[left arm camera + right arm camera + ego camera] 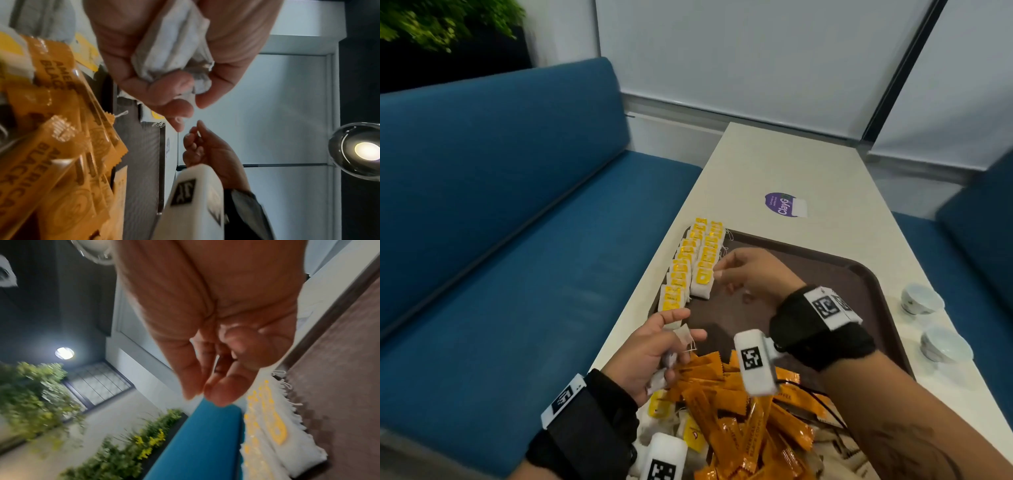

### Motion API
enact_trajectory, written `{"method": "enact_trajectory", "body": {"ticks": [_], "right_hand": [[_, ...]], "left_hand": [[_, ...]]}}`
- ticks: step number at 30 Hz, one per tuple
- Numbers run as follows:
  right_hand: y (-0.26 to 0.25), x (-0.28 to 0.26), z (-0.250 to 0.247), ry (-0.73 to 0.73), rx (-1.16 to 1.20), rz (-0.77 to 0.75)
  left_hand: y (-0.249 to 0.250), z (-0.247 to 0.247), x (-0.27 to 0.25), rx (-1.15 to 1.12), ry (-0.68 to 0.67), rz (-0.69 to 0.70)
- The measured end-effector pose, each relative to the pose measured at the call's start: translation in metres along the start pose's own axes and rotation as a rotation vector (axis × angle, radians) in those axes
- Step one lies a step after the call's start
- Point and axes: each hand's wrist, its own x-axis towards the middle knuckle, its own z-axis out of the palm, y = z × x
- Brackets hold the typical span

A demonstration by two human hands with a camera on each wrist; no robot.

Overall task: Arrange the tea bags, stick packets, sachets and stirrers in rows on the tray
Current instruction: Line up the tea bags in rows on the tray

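Note:
Two rows of tea bags (pixel 697 260) with yellow tags lie along the left edge of the brown tray (pixel 808 255). My left hand (pixel 688 329) hovers over the tray's near left corner and grips a bunch of white tea bags (pixel 683 337); the left wrist view shows the bunch of tea bags (pixel 174 48) crumpled in my left hand (pixel 185 104). My right hand (pixel 722 275) hangs just right of the nearest bag in the second row, fingers loosely curled and holding nothing. In the right wrist view my right hand (pixel 205 395) has its fingertips close together, beside the tea bags (pixel 267 426).
A heap of orange stick packets (pixel 739 411) with a few loose tea bags fills the tray's near end; the left wrist view shows these stick packets (pixel 61 146) too. Two small white cups (pixel 921 298) stand right of the tray. A purple sticker (pixel 786 204) lies beyond it. A blue bench (pixel 517 222) runs along the left.

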Motion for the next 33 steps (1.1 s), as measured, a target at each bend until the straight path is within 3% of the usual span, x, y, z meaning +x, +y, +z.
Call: {"method": "enact_trajectory", "body": {"ticks": [6, 11, 16, 20, 24, 27, 33], "right_hand": [[0.003, -0.066, 0.008, -0.218, -0.036, -0.151], [0.014, -0.087, 0.023, -0.108, -0.096, -0.254], [0.024, -0.091, 0.021, -0.079, 0.184, -0.32], [0.027, -0.09, 0.015, -0.016, 0.167, -0.326], [0.027, -0.089, 0.017, 0.01, 0.19, -0.286], [0.026, -0.085, 0.019, 0.05, 0.321, -0.15], [0.02, -0.074, 0.025, -0.094, 0.293, 0.041]], "left_hand": [[0.003, 0.015, -0.009, 0.029, -0.162, -0.007], [-0.002, 0.027, -0.015, 0.096, -0.208, 0.002], [-0.005, 0.028, -0.022, 0.045, -0.242, -0.002], [-0.006, 0.026, -0.021, -0.003, -0.193, -0.004], [-0.009, 0.025, -0.022, 0.083, -0.088, 0.024], [-0.01, 0.023, -0.018, 0.116, -0.01, 0.073], [-0.012, 0.018, -0.007, 0.194, 0.105, 0.161]]}}
